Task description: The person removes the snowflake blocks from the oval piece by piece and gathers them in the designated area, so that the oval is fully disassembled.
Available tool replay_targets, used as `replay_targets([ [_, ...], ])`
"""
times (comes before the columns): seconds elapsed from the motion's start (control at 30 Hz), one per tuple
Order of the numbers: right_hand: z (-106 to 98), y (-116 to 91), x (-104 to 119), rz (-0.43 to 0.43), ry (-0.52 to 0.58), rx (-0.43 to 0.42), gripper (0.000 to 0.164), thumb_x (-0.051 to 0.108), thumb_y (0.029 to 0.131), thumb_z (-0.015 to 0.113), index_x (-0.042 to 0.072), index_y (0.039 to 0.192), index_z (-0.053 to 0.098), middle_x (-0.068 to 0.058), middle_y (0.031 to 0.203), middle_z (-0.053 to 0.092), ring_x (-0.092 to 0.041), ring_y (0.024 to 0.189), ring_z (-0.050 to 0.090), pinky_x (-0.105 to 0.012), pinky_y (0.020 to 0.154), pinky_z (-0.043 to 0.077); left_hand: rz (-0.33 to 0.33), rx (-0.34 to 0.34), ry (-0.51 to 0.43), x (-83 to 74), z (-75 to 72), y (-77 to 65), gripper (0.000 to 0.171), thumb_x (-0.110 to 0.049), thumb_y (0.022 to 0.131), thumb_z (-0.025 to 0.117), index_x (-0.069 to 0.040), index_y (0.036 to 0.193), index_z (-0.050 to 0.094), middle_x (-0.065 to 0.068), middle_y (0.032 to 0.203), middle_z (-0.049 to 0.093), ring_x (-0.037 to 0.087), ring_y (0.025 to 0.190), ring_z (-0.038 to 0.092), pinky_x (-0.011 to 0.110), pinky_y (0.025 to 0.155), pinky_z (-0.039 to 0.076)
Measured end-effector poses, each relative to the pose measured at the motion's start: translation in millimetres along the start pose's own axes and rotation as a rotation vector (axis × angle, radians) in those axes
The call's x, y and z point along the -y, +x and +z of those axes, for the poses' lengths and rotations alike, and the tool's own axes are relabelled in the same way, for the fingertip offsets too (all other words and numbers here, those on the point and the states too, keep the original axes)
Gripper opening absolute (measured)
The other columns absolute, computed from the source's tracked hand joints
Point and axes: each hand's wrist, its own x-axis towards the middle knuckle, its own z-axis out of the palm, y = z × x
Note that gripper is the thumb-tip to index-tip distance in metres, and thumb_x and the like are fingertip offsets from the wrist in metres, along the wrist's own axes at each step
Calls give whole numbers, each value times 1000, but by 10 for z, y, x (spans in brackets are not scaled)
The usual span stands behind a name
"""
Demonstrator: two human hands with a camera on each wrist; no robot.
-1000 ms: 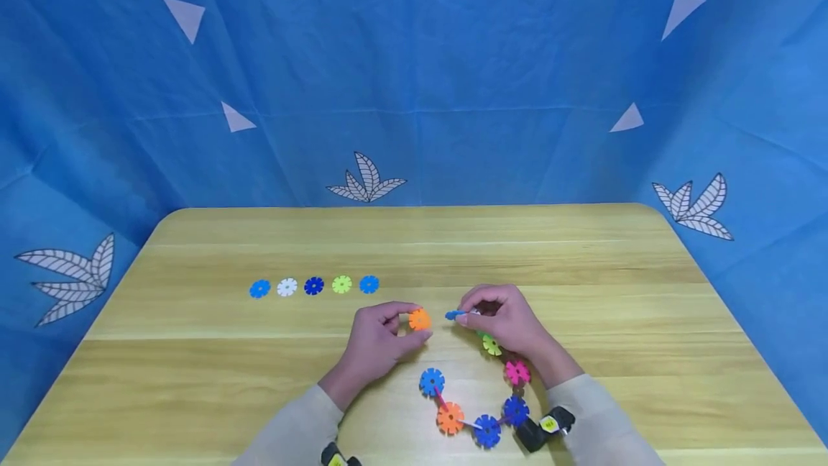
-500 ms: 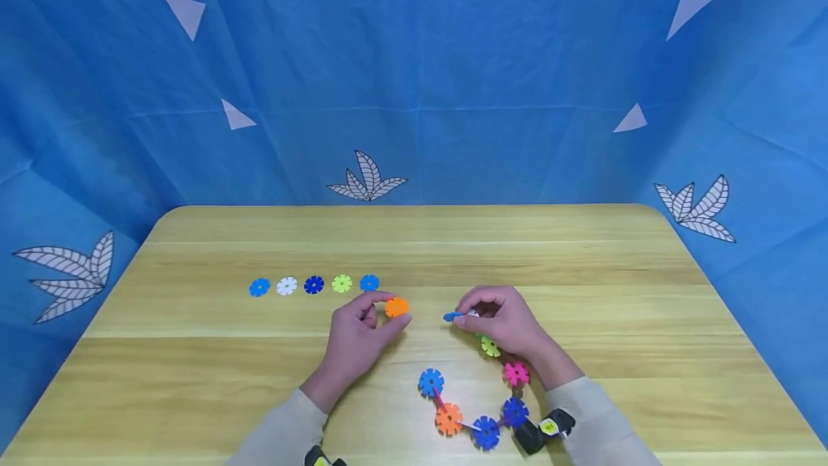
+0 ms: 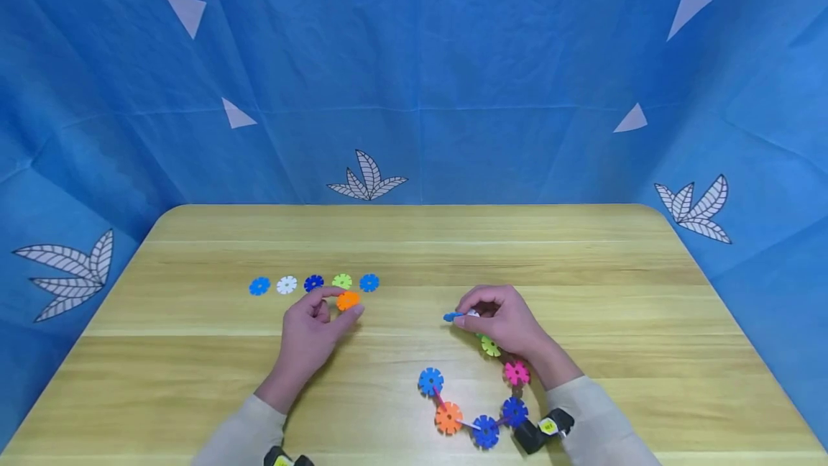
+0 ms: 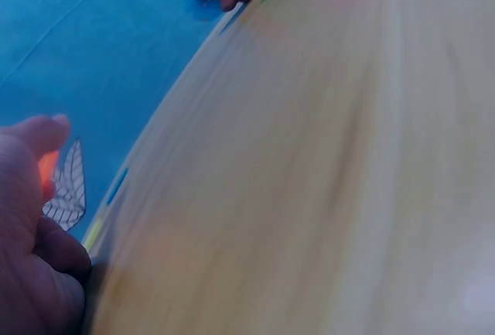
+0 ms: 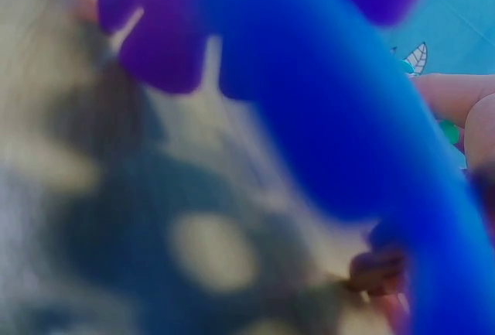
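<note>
My left hand (image 3: 307,333) pinches an orange notched plastic disc (image 3: 347,300) between thumb and forefinger, just in front of the row of loose discs. The left wrist view shows only a sliver of the orange disc (image 4: 48,171) behind the fingers. Farther right, my right hand (image 3: 507,322) pinches a light blue disc (image 3: 451,316), seen nearly edge-on, with a white disc partly hidden by the fingers. From there a chain of joined discs curves toward me: yellow-green (image 3: 490,346), pink (image 3: 517,372), dark blue (image 3: 486,432), orange (image 3: 448,418) and light blue (image 3: 430,382). Blurred blue discs (image 5: 309,103) fill the right wrist view.
Several loose discs lie in a row on the wooden table (image 3: 582,257): light blue (image 3: 259,286), white (image 3: 287,285), dark blue (image 3: 313,282), yellow-green (image 3: 342,280) and light blue (image 3: 369,282). A blue patterned cloth (image 3: 414,78) hangs behind the table.
My left hand has moved left with the orange disc, away from the right hand and over to the row of loose discs. The right hand and the chain have stayed put.
</note>
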Motion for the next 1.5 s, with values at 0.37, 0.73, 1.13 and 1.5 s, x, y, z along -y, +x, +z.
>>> replay_targets([
  [0.37, 6, 4, 5, 11, -10, -4, 21, -4, 83, 76, 17, 83, 75, -11, 87, 70, -20, 67, 60, -29, 59, 51, -1, -98, 43, 121, -344, 19, 32, -13, 77, 88, -9, 105, 72, 0, 62, 36, 14, 55, 34, 25, 50, 29],
  [0.73, 6, 14, 23, 11, -8, -6, 21, -5, 81, 76, 16, 82, 75, -9, 87, 70, -20, 67, 60, -29, 59, 51, -69, -182, 100, 237, -700, 20, 33, -15, 77, 89, -6, 104, 73, 1, 61, 36, 12, 55, 34, 25, 52, 31],
  [1.13, 9, 9, 3, 16, -13, -3, 18, -3, 82, 76, 15, 83, 76, -11, 87, 70, -20, 67, 60, -29, 59, 51, -219, -155, 231, 266, -992, 57, 44, -29, 78, 88, -5, 110, 71, 0, 59, 39, 14, 49, 34, 28, 47, 31],
  [1.5, 8, 7, -18, 3, -8, -7, 17, -4, 82, 77, 14, 83, 75, -13, 88, 70, -21, 68, 61, -29, 59, 51, -382, -93, 283, 251, -1183, 106, 57, -37, 78, 87, -6, 121, 68, -2, 60, 38, 15, 52, 36, 32, 49, 31],
])
